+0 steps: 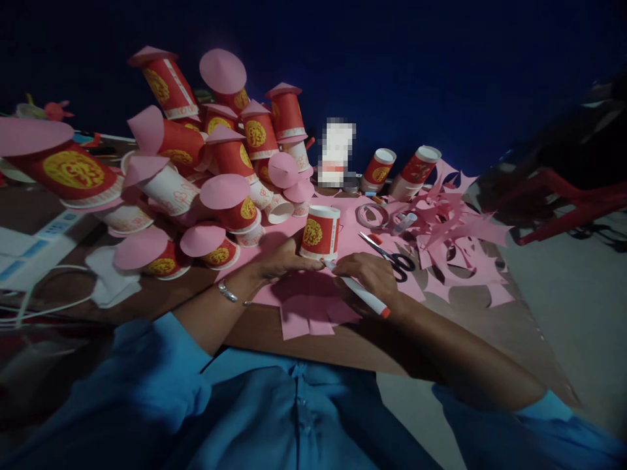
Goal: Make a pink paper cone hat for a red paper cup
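Note:
A red paper cup (320,232) with a gold emblem stands on pink paper (313,307) in front of me. My left hand (284,260) is closed around the cup's lower left side, thumb along its base. In my right hand (369,274) is a white marker pen (365,297) with an orange-red end; its other end points at the base of the cup. Black-handled scissors (392,258) lie partly spread just right of that hand. A roll of clear tape (372,215) and a small glue-like tube (404,223) lie behind them.
Several red and white cups with pink paper cones (228,202) are piled at the left. Cut pink paper scraps (460,241) heap at the right. Two red cups (379,170) stand at the back. A power strip (39,245) with white cables lies far left; a red chair (563,196) stands right.

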Motion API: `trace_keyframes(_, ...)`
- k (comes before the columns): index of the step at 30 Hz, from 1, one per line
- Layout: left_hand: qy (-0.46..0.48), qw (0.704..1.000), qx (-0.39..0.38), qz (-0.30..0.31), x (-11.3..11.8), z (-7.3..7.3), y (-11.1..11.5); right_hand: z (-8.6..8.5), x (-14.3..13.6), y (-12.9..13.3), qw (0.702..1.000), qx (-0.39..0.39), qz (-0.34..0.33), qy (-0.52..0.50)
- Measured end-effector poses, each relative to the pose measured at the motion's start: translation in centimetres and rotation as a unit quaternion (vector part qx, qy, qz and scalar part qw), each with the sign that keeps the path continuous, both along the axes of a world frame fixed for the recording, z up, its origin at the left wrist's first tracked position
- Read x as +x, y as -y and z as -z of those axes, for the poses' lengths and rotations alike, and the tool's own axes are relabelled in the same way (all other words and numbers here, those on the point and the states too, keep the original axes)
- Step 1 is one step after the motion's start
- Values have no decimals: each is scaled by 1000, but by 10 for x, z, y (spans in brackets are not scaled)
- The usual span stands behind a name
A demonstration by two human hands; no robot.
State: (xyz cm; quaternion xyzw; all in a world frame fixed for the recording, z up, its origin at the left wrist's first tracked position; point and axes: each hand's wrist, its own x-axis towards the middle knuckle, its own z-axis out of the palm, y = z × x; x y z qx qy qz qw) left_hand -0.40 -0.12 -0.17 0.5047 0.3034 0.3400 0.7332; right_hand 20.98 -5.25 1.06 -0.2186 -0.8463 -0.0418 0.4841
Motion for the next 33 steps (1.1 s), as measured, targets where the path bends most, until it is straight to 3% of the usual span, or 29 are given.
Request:
trace_keyframes(12,-29,999,30,12,0,1,-1,1,0,-1,1000,-8,-10,0)
trace_keyframes(17,-12,1000,14,-3,-2,1,-1,-2,2,-1,999,-4,-3,-40)
trace_keyframes(23,44,999,-3,-8,-1,-2,-3,0,5,-5,997,-6,60,-56)
trace_keyframes(27,79,997,-12,-15,2,-3,-2,4,6,-6,997,-20,47,-51)
trace_keyframes(33,52,998,-11,14,-1,0,-2,9,7,-4,998,-34,39,-39)
